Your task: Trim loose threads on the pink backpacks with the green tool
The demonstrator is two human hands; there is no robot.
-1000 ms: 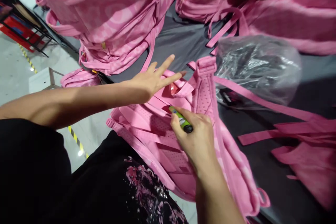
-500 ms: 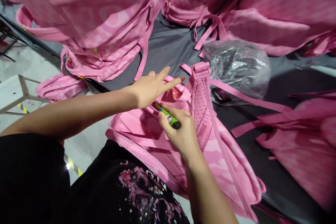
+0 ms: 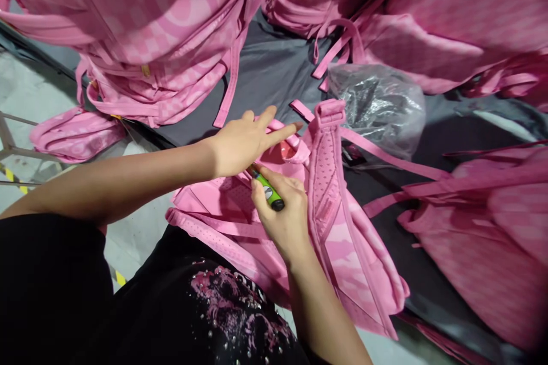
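A pink backpack (image 3: pixel 342 239) lies with its padded shoulder straps facing up. Across its upper part stretches my left hand (image 3: pixel 244 142), with its fingers spread and extended over the fabric. Close below it, my right hand (image 3: pixel 285 205) is closed around a short green tube with a black end (image 3: pixel 271 194). The tube's far tip is tucked by my left palm, so its exact kind is unclear. Beside my left fingertips is a small opening with a shiny red patch (image 3: pixel 286 150). A padded strap with a buckle (image 3: pixel 329 114) stands to the right of both hands.
Large pink backpacks (image 3: pixel 171 23) stand along the back of the dark-covered table (image 3: pixel 274 63). A crumpled clear plastic bag (image 3: pixel 381 108) lies behind the strap. Another pink bag (image 3: pixel 492 217) is at the right. A small pink pouch (image 3: pixel 79 134) hangs near the table edge at left.
The view has shifted slightly, so the surroundings sit a little differently. Both hands hold nearly the same pose, with the green tube still in my right hand.
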